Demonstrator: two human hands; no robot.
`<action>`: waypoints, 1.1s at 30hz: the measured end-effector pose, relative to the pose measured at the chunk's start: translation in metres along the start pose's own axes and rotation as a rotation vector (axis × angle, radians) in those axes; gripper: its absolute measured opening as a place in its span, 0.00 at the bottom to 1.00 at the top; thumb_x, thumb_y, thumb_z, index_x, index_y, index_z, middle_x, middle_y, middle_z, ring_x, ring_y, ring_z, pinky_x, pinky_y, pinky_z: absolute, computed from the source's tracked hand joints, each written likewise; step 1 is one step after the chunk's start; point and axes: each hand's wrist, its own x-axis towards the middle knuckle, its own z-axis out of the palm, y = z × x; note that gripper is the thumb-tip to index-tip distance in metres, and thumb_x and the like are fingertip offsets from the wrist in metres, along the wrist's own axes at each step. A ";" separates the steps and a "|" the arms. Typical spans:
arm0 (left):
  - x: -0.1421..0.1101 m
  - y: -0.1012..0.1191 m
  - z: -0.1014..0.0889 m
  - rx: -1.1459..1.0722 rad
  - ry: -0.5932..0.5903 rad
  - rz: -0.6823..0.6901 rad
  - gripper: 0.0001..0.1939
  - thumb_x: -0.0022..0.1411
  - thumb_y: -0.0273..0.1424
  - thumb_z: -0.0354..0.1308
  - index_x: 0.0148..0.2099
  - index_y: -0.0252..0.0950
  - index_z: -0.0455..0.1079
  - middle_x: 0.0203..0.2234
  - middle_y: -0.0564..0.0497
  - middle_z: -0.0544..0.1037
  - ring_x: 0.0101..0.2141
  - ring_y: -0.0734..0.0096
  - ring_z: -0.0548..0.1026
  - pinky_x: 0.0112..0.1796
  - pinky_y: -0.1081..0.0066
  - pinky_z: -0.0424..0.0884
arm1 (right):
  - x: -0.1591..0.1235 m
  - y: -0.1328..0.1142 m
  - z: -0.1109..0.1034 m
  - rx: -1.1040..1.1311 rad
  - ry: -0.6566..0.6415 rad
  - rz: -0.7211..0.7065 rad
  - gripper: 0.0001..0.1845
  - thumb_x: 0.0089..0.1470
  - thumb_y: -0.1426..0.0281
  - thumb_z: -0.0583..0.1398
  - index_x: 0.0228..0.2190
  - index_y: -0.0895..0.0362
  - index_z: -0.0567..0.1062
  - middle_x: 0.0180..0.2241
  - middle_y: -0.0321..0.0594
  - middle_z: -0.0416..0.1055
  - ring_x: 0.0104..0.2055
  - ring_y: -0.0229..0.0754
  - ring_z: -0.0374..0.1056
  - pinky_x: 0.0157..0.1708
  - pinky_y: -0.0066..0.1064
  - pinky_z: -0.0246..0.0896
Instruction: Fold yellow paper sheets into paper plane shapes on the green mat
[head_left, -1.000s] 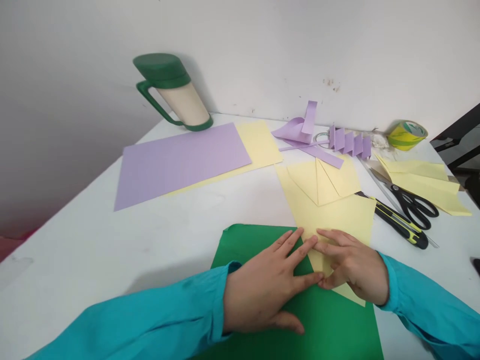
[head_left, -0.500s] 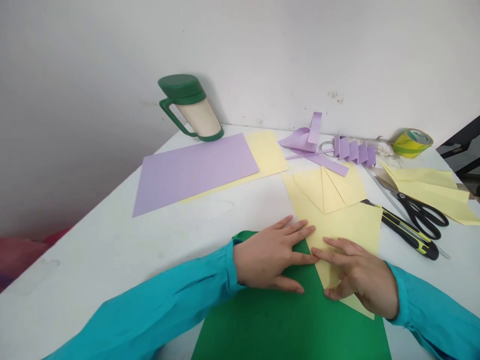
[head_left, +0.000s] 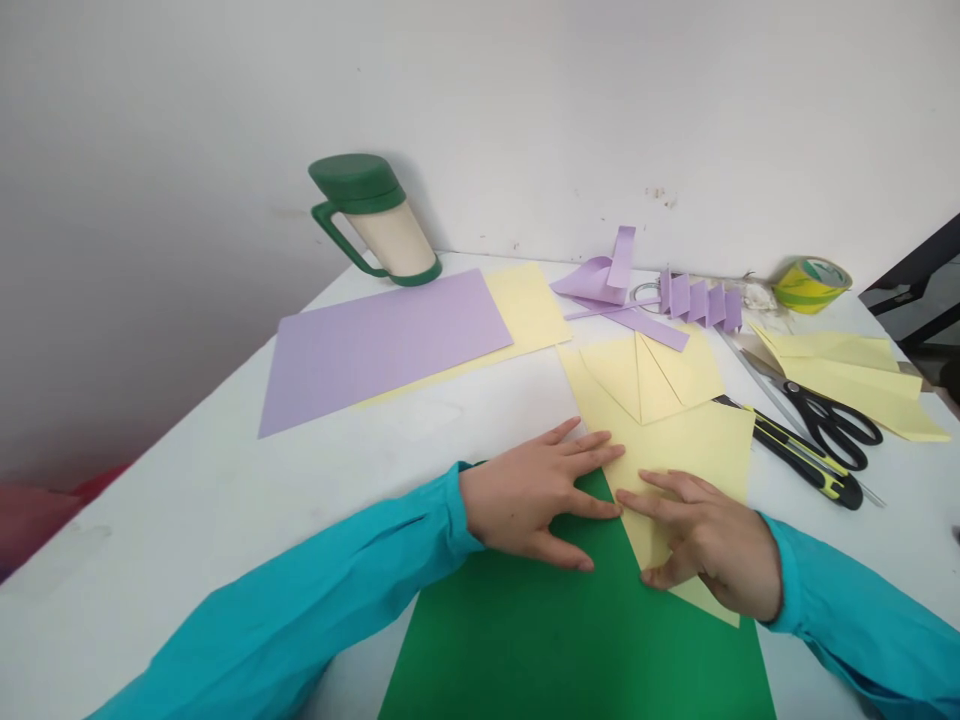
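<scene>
My left hand (head_left: 536, 495) lies with its fingers spread over the upper part of a green sheet of paper (head_left: 577, 640). Its fingertips reach the left edge of a yellow sheet (head_left: 675, 440), which overlaps the green one at a slant. On that yellow sheet rests my right hand (head_left: 709, 545), fingers apart, with index fingertip and thumb along the slanted edge. The index fingertip is close to a left fingertip; whether they touch I cannot tell. At the yellow sheet's far end sits a folded yellow piece (head_left: 652, 375) with triangular creases.
To the right lie a utility knife (head_left: 810, 460), black-handled scissors (head_left: 829, 420) and folded yellow paper (head_left: 847, 375). Along the wall are a tape roll (head_left: 814, 287), pleated purple paper (head_left: 697, 300), purple strips (head_left: 604, 280) and a green-lidded jug (head_left: 390, 225). A purple sheet (head_left: 390, 345) lies left.
The view has shifted slightly, so everything sits a little further left. My left hand has moved very slightly toward the yellow sheet's far end; the sheets look unchanged.
</scene>
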 end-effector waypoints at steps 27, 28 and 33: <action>-0.002 -0.014 -0.001 0.061 -0.033 -0.092 0.23 0.58 0.45 0.59 0.56 0.55 0.67 0.65 0.46 0.53 0.63 0.39 0.50 0.55 0.33 0.41 | -0.001 -0.007 0.004 -0.045 0.032 0.032 0.12 0.58 0.68 0.58 0.38 0.40 0.80 0.63 0.36 0.56 0.64 0.58 0.50 0.56 0.56 0.53; -0.002 -0.016 -0.002 0.068 -0.029 -0.102 0.23 0.58 0.44 0.59 0.57 0.55 0.66 0.65 0.45 0.54 0.63 0.39 0.50 0.55 0.32 0.41 | -0.001 -0.008 0.004 -0.045 0.021 0.040 0.12 0.57 0.67 0.59 0.39 0.40 0.80 0.62 0.37 0.56 0.64 0.59 0.50 0.56 0.56 0.53; -0.007 -0.018 -0.008 0.126 0.001 -0.153 0.22 0.61 0.46 0.56 0.57 0.50 0.68 0.62 0.41 0.58 0.61 0.39 0.54 0.56 0.33 0.40 | -0.003 -0.014 -0.002 -0.058 -0.015 0.058 0.13 0.56 0.68 0.57 0.36 0.42 0.81 0.60 0.37 0.60 0.62 0.58 0.52 0.56 0.54 0.54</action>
